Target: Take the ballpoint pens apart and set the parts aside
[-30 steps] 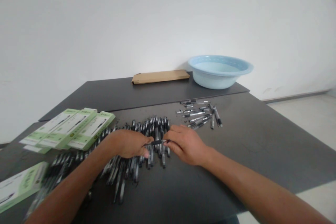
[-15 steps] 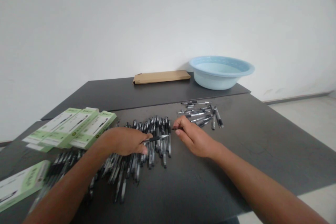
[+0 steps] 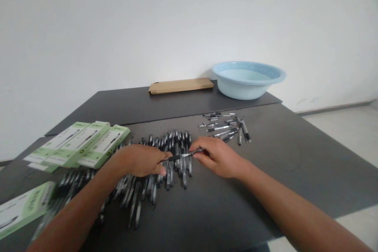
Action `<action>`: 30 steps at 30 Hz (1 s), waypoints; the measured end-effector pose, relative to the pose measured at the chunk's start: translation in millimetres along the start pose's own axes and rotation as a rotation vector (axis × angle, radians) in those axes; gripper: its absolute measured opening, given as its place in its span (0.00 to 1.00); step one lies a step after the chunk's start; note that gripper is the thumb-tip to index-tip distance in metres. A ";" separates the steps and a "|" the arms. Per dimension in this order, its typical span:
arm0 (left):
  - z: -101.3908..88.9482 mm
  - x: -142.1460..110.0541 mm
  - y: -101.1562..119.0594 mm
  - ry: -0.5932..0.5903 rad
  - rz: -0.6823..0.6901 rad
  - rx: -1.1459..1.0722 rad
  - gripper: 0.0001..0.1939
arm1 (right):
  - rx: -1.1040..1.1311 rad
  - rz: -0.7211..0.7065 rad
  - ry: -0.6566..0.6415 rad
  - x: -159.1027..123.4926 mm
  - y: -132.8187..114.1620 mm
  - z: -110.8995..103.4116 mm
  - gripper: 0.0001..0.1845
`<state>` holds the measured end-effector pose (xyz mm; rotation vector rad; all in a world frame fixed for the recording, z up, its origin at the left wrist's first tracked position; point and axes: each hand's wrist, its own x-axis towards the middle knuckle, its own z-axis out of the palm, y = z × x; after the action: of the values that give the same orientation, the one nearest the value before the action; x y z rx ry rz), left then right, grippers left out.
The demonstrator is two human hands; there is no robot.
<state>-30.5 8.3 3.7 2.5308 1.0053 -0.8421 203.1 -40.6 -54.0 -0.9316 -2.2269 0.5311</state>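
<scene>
left hand (image 3: 142,160): grip clamped on slim plastic pen (image 3: 176,157) | right hand (image 3: 217,156): grip pinching thin piece (image 3: 200,150) near pen's tip

- A light-blue basin (image 3: 242,91) sits on the dark tabletop's (image 3: 126,104) far part
- Flat brown cardboard (image 3: 180,86) lies just beside it, to its left
- White wall (image 3: 147,19) behind
- Pale floor (image 3: 354,124) at right

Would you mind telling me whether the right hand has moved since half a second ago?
Yes, slightly: against the large pile of pens, the right hand has shifted left, and its fingers now meet the pen in the left hand.
</scene>
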 end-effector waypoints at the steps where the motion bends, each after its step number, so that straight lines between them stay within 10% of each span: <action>1: 0.1 0.3 0.0 -0.015 -0.003 0.005 0.25 | -0.002 0.002 0.003 0.0 0.1 0.9 0.07; 30: -4.3 -4.2 16.8 0.020 -0.057 -0.008 0.24 | 0.016 0.077 0.066 0.6 -9.1 26.1 0.03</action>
<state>-19.5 -3.9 10.5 2.5191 1.0895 -0.8281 180.1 -49.1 -66.8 -1.0156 -2.1317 0.5450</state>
